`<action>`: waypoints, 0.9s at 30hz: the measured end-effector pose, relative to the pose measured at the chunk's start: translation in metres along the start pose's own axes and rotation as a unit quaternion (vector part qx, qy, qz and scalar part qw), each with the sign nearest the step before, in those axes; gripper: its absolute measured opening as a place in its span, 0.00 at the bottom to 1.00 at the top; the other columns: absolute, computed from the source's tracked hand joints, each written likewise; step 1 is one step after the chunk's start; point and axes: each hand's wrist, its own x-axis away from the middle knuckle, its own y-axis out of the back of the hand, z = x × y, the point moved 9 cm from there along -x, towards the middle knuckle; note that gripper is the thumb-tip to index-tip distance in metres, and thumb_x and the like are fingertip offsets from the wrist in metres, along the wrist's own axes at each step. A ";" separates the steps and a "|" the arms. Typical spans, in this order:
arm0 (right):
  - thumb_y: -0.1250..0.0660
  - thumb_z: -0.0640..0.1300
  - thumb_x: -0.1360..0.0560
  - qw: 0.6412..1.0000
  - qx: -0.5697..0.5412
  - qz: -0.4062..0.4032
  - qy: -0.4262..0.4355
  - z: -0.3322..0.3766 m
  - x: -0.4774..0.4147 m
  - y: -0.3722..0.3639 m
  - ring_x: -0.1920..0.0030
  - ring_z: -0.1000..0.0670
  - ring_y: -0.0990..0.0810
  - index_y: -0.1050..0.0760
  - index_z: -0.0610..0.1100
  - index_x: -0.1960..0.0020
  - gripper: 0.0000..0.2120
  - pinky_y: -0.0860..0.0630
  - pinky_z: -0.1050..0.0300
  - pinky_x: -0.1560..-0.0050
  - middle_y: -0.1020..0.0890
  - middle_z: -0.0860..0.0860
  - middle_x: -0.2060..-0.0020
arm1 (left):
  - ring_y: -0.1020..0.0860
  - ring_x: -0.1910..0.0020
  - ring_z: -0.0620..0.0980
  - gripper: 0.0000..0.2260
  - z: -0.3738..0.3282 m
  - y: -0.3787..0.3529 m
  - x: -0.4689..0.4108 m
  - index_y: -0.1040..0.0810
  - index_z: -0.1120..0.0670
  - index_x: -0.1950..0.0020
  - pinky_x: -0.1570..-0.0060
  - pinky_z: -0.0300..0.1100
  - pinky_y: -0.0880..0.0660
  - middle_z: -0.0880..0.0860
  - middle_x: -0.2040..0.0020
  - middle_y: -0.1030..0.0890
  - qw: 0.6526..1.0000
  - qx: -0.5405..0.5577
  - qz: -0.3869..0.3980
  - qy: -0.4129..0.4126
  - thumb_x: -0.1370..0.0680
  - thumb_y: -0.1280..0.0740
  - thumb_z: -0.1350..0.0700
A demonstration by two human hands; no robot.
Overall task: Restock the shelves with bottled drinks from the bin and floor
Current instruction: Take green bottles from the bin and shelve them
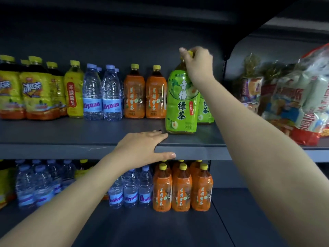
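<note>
"Two hands are up at the upper shelf (71, 132), and only one has anything in it. My right hand (197, 63) is curled over the cap and neck of the green tea bottle (181, 104), gripping it from above."

"Where does the bottle sit?"

"Upright, long axis vertical, base at the shelf near the front edge. I cannot tell whether its weight is fully down. It's straight ahead of me, a little right of centre, in front of a second green bottle (206, 107) and just beside the orange bottles (155, 97) on its left."

"And your left hand?"

"My left hand (142, 148) holds nothing. Its fingers lie flat and straight on the shelf's front lip, thumb under the edge, fingertips just short of the bottle's base. The right is the nearer hand, since it has the bottle."

"So what does the next move turn on?"

"The way back, I judge. The bottle should slide straight rearward toward its twin, kept vertical so it doesn't tip off the lip."
</note>
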 end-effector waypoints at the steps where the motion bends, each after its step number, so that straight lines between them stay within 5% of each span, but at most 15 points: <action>1: 0.39 0.56 0.22 1.000 0.010 -0.001 -0.003 -0.005 0.000 -0.006 0.60 0.50 0.27 0.23 0.37 0.48 0.21 0.40 0.63 0.65 0.23 0.48 0.60 | 0.44 0.25 0.42 0.34 -0.001 0.000 0.000 0.48 0.41 0.25 0.34 0.44 0.35 0.43 0.23 0.47 1.000 0.000 0.000 -0.003 0.28 0.51 0.28; 8: 0.37 0.57 0.24 1.000 -0.008 0.013 -0.015 -0.020 -0.003 -0.022 0.65 0.53 0.30 0.27 0.43 0.52 0.16 0.38 0.69 0.74 0.28 0.54 0.67 | 0.45 0.25 0.42 0.35 -0.001 0.000 0.000 0.50 0.41 0.24 0.33 0.43 0.36 0.43 0.23 0.48 1.000 0.005 0.003 -0.011 0.29 0.52 0.28; 12: 0.35 0.59 0.26 0.994 -0.069 0.072 -0.040 -0.035 0.017 -0.029 0.52 0.50 0.22 0.29 0.37 0.36 0.29 0.29 0.65 0.59 0.20 0.47 0.48 | 0.45 0.25 0.41 0.35 -0.001 0.000 0.000 0.49 0.41 0.24 0.32 0.43 0.37 0.43 0.23 0.47 1.000 0.013 0.000 -0.011 0.28 0.51 0.28; 16: 0.31 0.59 0.29 0.987 -0.083 0.120 -0.060 -0.053 0.046 -0.030 0.36 0.47 0.27 0.40 0.42 0.27 0.39 0.29 0.53 0.37 0.26 0.46 0.35 | 0.44 0.25 0.42 0.35 -0.002 0.002 0.002 0.48 0.40 0.25 0.33 0.43 0.36 0.43 0.23 0.47 1.000 0.016 0.003 -0.005 0.29 0.50 0.28; 21: 0.21 0.49 0.37 0.972 -0.100 0.189 -0.093 -0.074 0.063 -0.032 0.33 0.47 0.30 0.52 0.49 0.23 0.53 0.30 0.45 0.33 0.30 0.48 0.31 | 0.44 0.25 0.43 0.34 -0.002 0.002 0.002 0.48 0.40 0.25 0.34 0.43 0.36 0.43 0.23 0.46 1.000 0.013 0.003 -0.001 0.28 0.50 0.29; 27: 0.21 0.46 0.38 0.974 -0.072 0.197 -0.092 -0.078 0.057 -0.031 0.34 0.47 0.29 0.50 0.47 0.23 0.53 0.31 0.46 0.32 0.30 0.48 0.32 | 0.41 0.26 0.43 0.32 0.001 0.003 0.000 0.45 0.39 0.26 0.36 0.43 0.35 0.42 0.24 0.44 0.999 0.030 0.005 0.012 0.27 0.49 0.30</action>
